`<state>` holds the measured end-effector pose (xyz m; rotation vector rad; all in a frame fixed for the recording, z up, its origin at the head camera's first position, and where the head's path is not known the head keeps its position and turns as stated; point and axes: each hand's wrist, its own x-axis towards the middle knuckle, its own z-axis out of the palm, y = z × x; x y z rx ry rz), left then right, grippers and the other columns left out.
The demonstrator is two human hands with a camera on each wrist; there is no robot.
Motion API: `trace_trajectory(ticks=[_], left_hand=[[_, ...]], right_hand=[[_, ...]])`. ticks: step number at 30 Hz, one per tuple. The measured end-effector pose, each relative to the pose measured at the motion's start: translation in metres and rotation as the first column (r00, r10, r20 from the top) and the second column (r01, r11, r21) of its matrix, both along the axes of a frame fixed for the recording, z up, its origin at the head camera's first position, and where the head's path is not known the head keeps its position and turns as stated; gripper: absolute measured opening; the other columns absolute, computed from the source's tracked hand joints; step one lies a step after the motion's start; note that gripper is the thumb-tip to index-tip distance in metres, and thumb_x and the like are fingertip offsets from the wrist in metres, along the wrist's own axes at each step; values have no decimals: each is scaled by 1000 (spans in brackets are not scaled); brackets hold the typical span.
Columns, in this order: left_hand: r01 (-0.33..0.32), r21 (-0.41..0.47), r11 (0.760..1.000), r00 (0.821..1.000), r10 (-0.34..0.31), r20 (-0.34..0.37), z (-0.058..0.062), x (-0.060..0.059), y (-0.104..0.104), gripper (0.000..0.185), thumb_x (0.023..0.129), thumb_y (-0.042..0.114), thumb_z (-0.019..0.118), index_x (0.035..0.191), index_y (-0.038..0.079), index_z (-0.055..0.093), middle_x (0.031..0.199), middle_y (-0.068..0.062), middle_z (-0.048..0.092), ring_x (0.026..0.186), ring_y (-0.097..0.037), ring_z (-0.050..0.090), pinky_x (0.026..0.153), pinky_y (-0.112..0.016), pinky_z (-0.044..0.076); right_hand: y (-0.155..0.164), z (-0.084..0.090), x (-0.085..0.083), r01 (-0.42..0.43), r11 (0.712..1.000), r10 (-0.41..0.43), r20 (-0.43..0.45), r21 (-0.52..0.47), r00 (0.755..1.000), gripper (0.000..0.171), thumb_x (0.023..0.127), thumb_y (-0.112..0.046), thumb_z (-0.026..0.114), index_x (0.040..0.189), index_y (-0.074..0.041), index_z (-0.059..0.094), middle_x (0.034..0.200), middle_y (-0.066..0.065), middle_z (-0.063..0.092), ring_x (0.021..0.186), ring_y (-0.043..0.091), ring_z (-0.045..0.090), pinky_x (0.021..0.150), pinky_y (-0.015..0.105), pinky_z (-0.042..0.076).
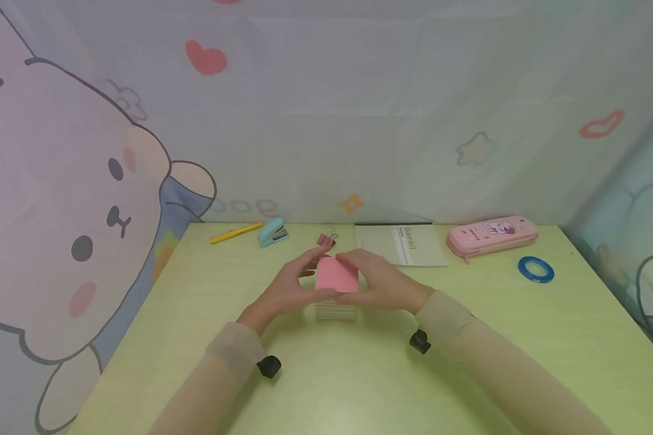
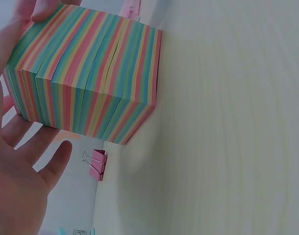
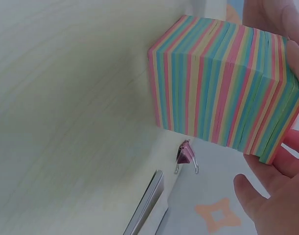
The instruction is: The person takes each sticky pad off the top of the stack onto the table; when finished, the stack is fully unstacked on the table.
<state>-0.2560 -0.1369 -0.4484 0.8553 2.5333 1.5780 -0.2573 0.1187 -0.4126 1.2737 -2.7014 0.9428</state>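
Observation:
A tall block of sticky notes (image 1: 335, 310), striped in pink, yellow, green and blue along its sides, stands on the table with a pink sheet on top. My left hand (image 1: 289, 283) grips the upper part from the left, thumb on the near side and fingers toward the far side. From the right, my right hand (image 1: 385, 281) holds the same upper part in the same way. Both wrist views show the striped sides of the block (image 2: 90, 73), with thumbs at its top end. Some fingertips are hidden behind it.
Behind the block lies a pink binder clip (image 1: 326, 240). A light-blue stapler (image 1: 272, 234) and a yellow pen (image 1: 236, 233) are at the back left. Toward the right are a notebook (image 1: 378, 244), a pink pencil case (image 1: 484, 240) and a blue tape roll (image 1: 524, 271).

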Motion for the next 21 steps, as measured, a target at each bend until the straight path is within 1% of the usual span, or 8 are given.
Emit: trace_trajectory(ticks=[2,4,7,10,14,17,19,21], left_hand=[[3,-1,1000,1000,-3,1,-1,-1,0,85,87,35,88,159,36,44,153,9,54,134,-20,57,114,-54,47],[7,-9,1000,1000,-7,0,-2,-2,1,85,86,33,89,159,34,45,154,9,54,134,-20,56,115,-54,47],[12,-24,1000,1000,-12,1,-5,-4,2,81,86,30,89,157,26,50,154,7,55,134,-22,56,115,-55,46],[13,-27,1000,1000,-12,11,-6,-4,3,73,86,28,88,152,18,57,150,4,59,133,-24,56,115,-59,45],[9,-35,999,1000,-9,20,-6,-4,3,68,87,28,88,148,19,60,147,4,59,134,-23,55,115,-58,45],[4,-46,999,1000,-3,29,-5,-3,2,70,86,29,89,149,20,59,149,5,57,138,-23,52,117,-55,44],[3,-42,999,999,-1,45,-5,-3,1,71,86,30,89,149,19,58,151,4,55,140,-24,50,118,-54,43],[0,-37,999,998,3,70,-4,-3,1,72,86,30,89,150,19,58,152,4,55,141,-25,50,119,-54,42]], right_hand=[[4,-1,0,14,1000,-14,6,-9,1000,77,90,-36,84,150,0,52,133,7,64,122,22,60,107,44,53],[10,-3,1,37,999,-37,9,-16,999,76,90,-37,85,149,-2,54,133,5,63,121,20,60,106,43,54],[24,-5,2,66,997,-66,12,-36,998,74,90,-36,85,149,-4,55,136,4,62,124,19,58,108,44,52],[43,-6,2,99,993,-98,24,-61,995,74,90,-38,84,150,-7,55,140,2,61,127,18,57,110,45,50],[67,-7,1,149,987,-147,31,-64,989,76,89,-37,84,151,-5,53,139,4,61,123,21,59,108,49,51],[77,-13,-1,170,985,-170,28,-6,985,76,87,-32,84,149,1,53,135,9,63,120,25,59,107,51,51],[79,-22,-3,171,983,-173,30,63,985,77,86,-32,85,148,2,54,131,10,63,115,24,59,103,47,52],[78,-31,-6,149,979,-154,23,141,988,77,85,-33,85,146,3,55,131,11,63,112,21,59,100,42,53]])
